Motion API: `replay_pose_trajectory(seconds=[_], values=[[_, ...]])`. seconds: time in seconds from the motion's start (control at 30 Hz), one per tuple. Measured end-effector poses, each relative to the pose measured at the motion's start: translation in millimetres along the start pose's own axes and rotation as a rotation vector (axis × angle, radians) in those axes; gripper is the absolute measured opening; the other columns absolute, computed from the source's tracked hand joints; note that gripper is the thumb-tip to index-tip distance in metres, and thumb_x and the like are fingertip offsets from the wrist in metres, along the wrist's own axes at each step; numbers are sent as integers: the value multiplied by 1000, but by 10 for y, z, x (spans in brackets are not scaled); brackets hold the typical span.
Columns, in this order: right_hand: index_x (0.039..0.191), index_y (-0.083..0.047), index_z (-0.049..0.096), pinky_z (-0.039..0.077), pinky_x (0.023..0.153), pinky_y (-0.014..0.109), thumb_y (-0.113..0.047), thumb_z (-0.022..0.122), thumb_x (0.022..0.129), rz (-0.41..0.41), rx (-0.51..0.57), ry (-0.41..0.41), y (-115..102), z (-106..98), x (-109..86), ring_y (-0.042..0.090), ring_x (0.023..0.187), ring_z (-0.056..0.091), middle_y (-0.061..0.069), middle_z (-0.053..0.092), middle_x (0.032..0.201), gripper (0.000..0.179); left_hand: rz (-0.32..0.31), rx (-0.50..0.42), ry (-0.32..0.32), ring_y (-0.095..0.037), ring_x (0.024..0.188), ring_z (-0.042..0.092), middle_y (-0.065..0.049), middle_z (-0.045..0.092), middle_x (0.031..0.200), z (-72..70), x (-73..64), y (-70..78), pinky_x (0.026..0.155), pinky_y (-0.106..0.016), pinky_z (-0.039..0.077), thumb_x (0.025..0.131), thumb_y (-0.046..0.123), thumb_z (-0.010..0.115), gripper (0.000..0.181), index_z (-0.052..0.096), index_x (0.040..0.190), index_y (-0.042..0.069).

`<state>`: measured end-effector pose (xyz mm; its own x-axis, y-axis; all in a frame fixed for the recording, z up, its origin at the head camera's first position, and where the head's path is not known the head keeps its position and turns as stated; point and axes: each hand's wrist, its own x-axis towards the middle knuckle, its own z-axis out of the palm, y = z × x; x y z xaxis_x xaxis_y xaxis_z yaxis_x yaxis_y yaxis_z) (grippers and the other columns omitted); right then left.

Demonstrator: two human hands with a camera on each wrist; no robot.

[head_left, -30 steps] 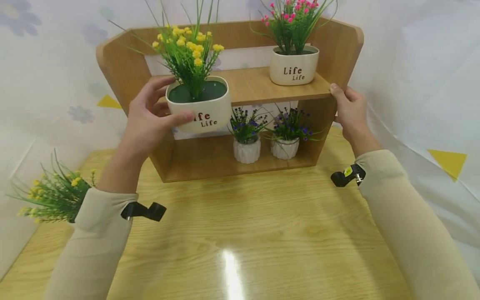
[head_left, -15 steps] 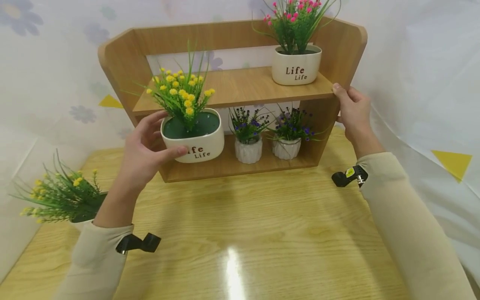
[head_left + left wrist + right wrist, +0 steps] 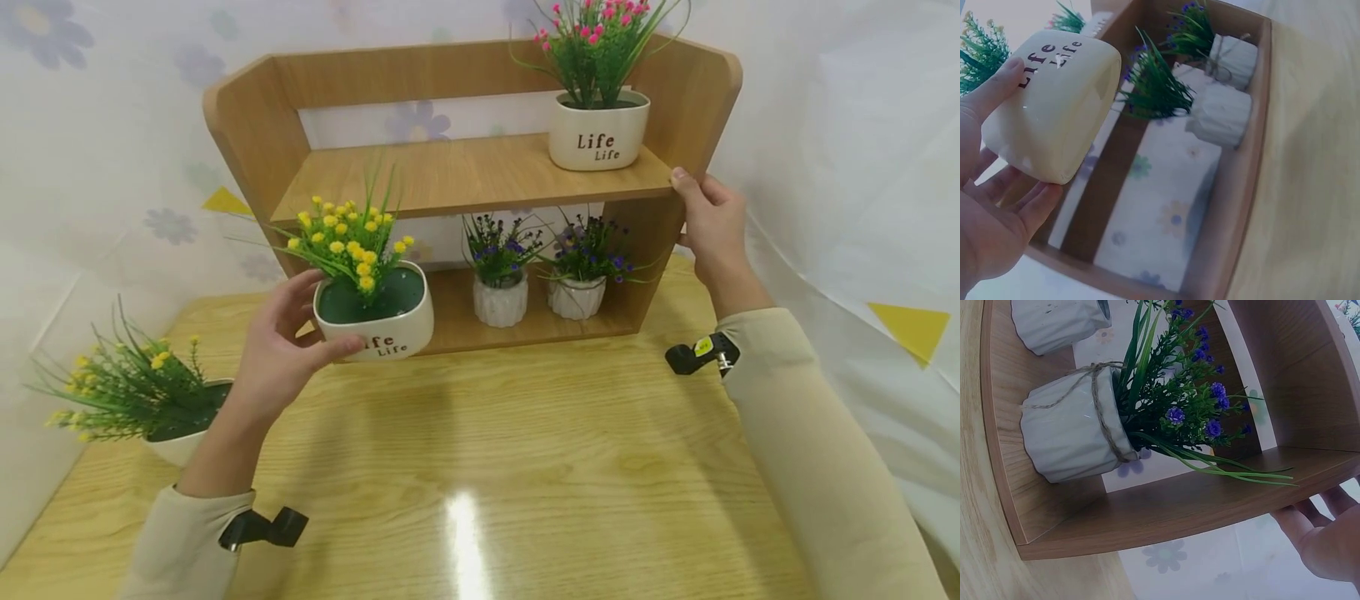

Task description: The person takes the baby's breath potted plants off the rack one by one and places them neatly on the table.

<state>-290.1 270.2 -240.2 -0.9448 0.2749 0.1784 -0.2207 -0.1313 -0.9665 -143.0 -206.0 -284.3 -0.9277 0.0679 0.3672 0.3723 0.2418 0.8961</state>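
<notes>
My left hand [image 3: 273, 350] holds a cream oval flowerpot [image 3: 408, 327] of yellow flowers in the air, before the lower left of a wooden shelf [image 3: 442, 175]. Its thumb lies over the "Life" lettering, the fingers around the far side. From below, the left wrist view shows the pot's smooth base, with fingertips [image 3: 1044, 200] touching it. My right hand [image 3: 716, 233] grips the shelf's right side panel, thumb at the front end of the upper board. In the right wrist view, part of that hand [image 3: 1332, 547] shows outside the panel.
A matching flowerpot with pink flowers [image 3: 600, 137] stands at the upper board's right. Two white ribbed pots [image 3: 500, 302] with purple flowers occupy the lower level. Another yellow-flowered pot [image 3: 180, 450] sits on the wooden table [image 3: 540, 467] at the left, partly behind my left forearm.
My left hand has brought the yellow-flowered flowerpot down from upper-board height and slightly left, toward me. My right hand keeps its grip on the shelf.
</notes>
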Motion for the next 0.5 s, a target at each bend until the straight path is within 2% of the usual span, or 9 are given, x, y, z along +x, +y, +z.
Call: replay_pose_trajectory(seconds=[0.2, 0.5], values=[[110, -15, 76, 57, 59, 26, -34, 77, 90, 1, 4, 13, 0, -9, -3, 19, 97, 62, -1, 68, 102, 28, -24, -24, 0, -21, 124, 52, -9, 51, 142, -102, -147, -149, 91, -18, 51, 83, -3, 79, 77, 45, 150, 16], [111, -16, 77, 57, 59, 25, -35, 77, 90, -6, -11, 16, 5, -9, 11, 17, 94, 63, -1, 69, 101, 29, -77, -23, 0, -17, 127, 50, -8, 49, 144, -237, -303, -322, 93, -17, 50, 83, -4, 79, 79, 43, 150, 17]])
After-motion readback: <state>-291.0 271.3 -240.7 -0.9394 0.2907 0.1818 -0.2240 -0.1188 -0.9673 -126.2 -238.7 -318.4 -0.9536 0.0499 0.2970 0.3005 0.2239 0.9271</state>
